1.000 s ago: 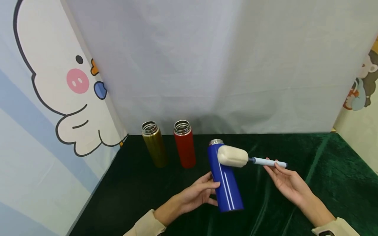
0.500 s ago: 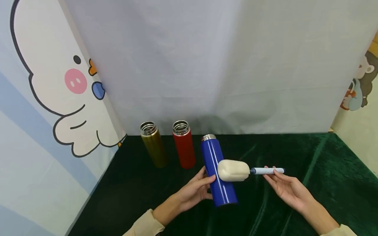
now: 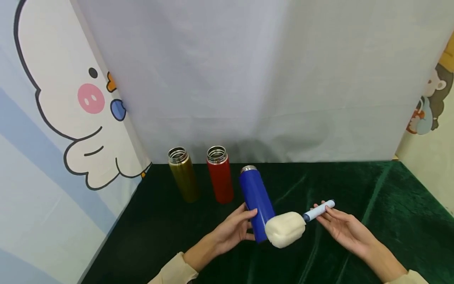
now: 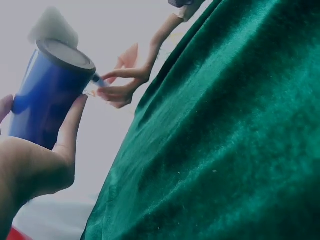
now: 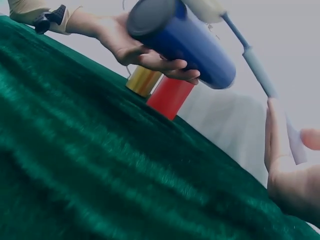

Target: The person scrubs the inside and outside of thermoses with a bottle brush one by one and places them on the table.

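My left hand (image 3: 232, 232) grips a blue bottle (image 3: 256, 197) around its body, holding it up off the table at a tilt. The bottle's silver mouth points up and away; in the left wrist view its flat base (image 4: 65, 54) shows. Between the thumb and fingers of my right hand (image 3: 349, 228) is the pale blue handle (image 3: 319, 211) of a sponge bottle brush. The brush's cream sponge head (image 3: 285, 229) is at the lower end of the blue bottle, on its near side. Whether sponge and bottle touch is hard to tell.
A gold bottle (image 3: 184, 177) and a red bottle (image 3: 220, 179) stand uncapped at the back left. Dark green velvet cloth (image 3: 400, 221) covers the table. A pale curtain (image 3: 266, 79) hangs behind, and a cartoon-printed panel (image 3: 53, 118) borders the left.
The sponge head has moved down along the blue bottle from near its neck to its base, and the brush has tilted. The blue bottle has shifted slightly left in my left hand.
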Demonstrator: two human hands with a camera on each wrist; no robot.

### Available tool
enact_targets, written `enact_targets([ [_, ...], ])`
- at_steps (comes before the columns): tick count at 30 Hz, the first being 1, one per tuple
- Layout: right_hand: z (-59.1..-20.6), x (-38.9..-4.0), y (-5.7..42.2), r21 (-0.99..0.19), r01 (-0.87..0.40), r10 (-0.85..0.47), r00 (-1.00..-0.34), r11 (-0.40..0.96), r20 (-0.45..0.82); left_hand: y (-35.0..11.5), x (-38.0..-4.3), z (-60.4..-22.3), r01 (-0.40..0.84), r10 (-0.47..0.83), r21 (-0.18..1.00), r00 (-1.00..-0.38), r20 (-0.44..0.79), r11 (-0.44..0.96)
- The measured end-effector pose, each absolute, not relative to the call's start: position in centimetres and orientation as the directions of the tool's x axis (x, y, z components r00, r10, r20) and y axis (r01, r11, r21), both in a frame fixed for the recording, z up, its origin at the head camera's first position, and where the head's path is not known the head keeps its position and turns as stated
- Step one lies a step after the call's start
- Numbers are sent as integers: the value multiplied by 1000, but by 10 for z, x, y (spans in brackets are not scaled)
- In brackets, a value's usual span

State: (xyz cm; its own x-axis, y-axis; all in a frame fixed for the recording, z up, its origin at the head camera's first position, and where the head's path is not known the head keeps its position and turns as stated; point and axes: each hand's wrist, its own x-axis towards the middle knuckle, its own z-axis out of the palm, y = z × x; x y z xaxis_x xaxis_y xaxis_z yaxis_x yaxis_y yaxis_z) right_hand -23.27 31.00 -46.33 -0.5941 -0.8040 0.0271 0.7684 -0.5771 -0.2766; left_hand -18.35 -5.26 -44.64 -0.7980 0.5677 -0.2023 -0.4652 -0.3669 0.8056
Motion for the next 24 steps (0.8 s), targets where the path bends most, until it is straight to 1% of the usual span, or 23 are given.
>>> enact_targets([
  [6, -450, -241, 298, -266, 709, -718, -692, -653, -81, -52, -179, -453, -437, 638, 858, -749, -180, -271],
  [9, -444, -246, 294, -270, 656, -651, -749, -705, -120, -52, -179, -457, -429, 665, 868, -728, -167, -252],
  [13, -442, -252, 292, -232, 589, -561, -808, -774, -181, -53, -178, -459, -446, 688, 861, -706, -171, -244],
  [16, -446, -254, 295, -193, 569, -524, -817, -799, -238, -54, -175, -457, -459, 681, 854, -708, -185, -246],
  [19, -452, -253, 299, -174, 574, -523, -810, -800, -266, -56, -178, -459, -451, 660, 853, -729, -182, -262],
  [24, -456, -246, 307, -189, 622, -579, -780, -760, -239, -58, -195, -484, -414, 647, 859, -750, -135, -301],
])
